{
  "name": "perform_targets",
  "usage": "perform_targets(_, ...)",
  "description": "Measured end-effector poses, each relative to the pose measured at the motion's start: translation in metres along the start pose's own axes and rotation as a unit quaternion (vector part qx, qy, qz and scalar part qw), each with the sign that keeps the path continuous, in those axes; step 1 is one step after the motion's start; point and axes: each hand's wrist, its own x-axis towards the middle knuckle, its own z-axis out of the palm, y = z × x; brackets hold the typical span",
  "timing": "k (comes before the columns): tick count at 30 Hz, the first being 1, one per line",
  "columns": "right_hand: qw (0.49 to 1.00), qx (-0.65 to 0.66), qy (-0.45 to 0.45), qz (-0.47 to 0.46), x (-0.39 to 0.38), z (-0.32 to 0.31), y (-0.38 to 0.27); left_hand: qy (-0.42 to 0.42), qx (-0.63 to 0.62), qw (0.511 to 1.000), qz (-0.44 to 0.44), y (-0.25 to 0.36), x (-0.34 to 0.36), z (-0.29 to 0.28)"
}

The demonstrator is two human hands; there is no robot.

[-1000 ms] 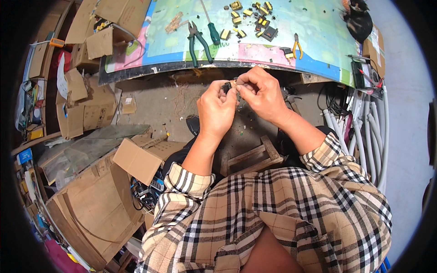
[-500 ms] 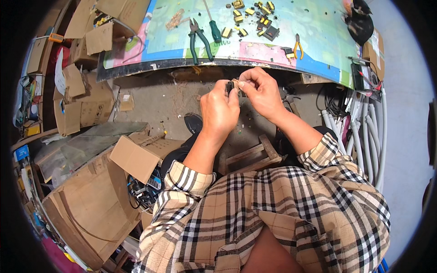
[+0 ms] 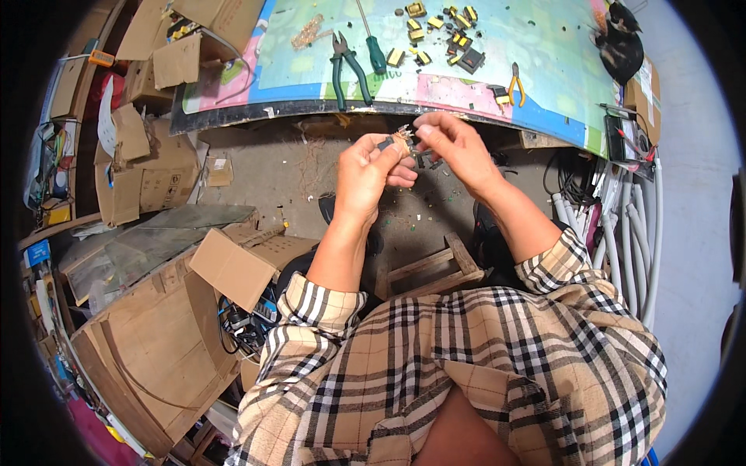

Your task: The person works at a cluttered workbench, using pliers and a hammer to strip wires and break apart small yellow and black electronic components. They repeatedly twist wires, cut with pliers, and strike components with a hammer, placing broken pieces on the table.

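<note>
Concrete floor (image 3: 260, 175) lies beneath us, a small wooden stool (image 3: 462, 257) nearest. Before the table's edge, our left hand (image 3: 364, 171) pinches a small wire-wound part (image 3: 399, 142) between thumb and fingers. Our right hand (image 3: 460, 149) is just beside it; we cannot tell whether its fingertips grip anything. Beyond, on the table (image 3: 536, 70), we see orange-handled cutters (image 3: 515, 76), green-handled pliers (image 3: 340, 51), a screwdriver (image 3: 376, 56) and, farther back, yellow-and-black parts (image 3: 460, 40).

Small part (image 3: 401, 142) partly hidden by left fingers (image 3: 386, 160), screwdriver (image 3: 375, 54) cut off above
</note>
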Motion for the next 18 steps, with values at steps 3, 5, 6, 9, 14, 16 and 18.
perform_targets(3,0.998,0.016,-0.057,0.028,-0.004,0.006,-0.001,-0.017,-0.048,0.998,-0.031,0.000,0.002,0.002)
perform_targets(5,0.997,0.002,-0.068,0.025,-0.005,0.009,-0.002,-0.025,-0.090,0.995,-0.039,-0.001,0.001,0.004)
perform_targets(6,0.998,-0.003,-0.063,0.026,-0.005,0.008,-0.002,-0.028,-0.098,0.994,-0.047,-0.003,0.002,0.005)
perform_targets(9,0.998,-0.021,-0.050,0.016,-0.006,0.007,0.001,-0.035,-0.076,0.995,-0.057,-0.006,0.004,0.003)
perform_targets(14,0.995,-0.087,-0.041,0.013,-0.005,0.003,0.001,-0.002,0.114,0.993,0.016,-0.017,0.005,0.002)
perform_targets(16,0.998,-0.052,-0.036,0.017,-0.006,-0.001,-0.002,-0.007,0.075,0.997,-0.001,-0.016,0.007,0.006)
perform_targets(18,0.999,-0.045,-0.028,-0.001,-0.003,0.002,0.005,-0.024,0.025,0.999,-0.038,-0.013,0.007,0.003)
